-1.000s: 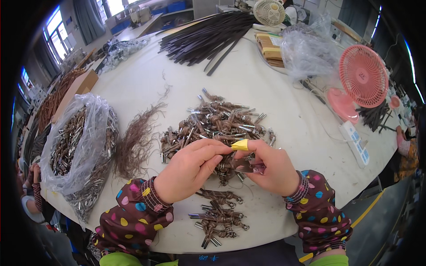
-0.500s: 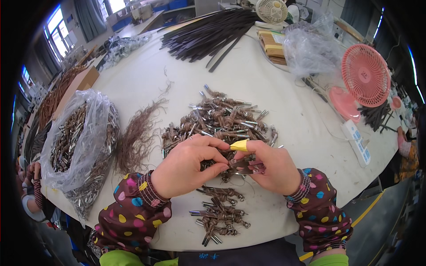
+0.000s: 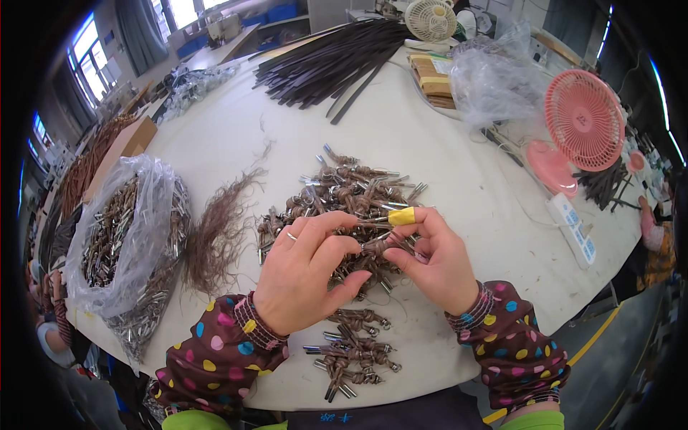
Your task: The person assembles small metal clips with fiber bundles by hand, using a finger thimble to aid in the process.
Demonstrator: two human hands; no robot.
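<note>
Two hands work over one heap (image 3: 358, 188) of metal-tipped brown cords at frame centre, too tangled to count. The left hand (image 3: 304, 269) has thumb and fingers parted; the right hand (image 3: 430, 251), one yellow band (image 3: 401, 216) on it, is curled — gripping or not, I cannot tell. One smaller cluster (image 3: 350, 355) lies lower centre.

Place: workshop | broad white worktable (image 3: 466, 165) | heap of knotted brown cords with metal tips (image 3: 351, 188) | clear bag (image 3: 123, 290) full of similar pieces | bundle of dark strips (image 3: 331, 61) | yellow floor line (image 3: 593, 339)
</note>
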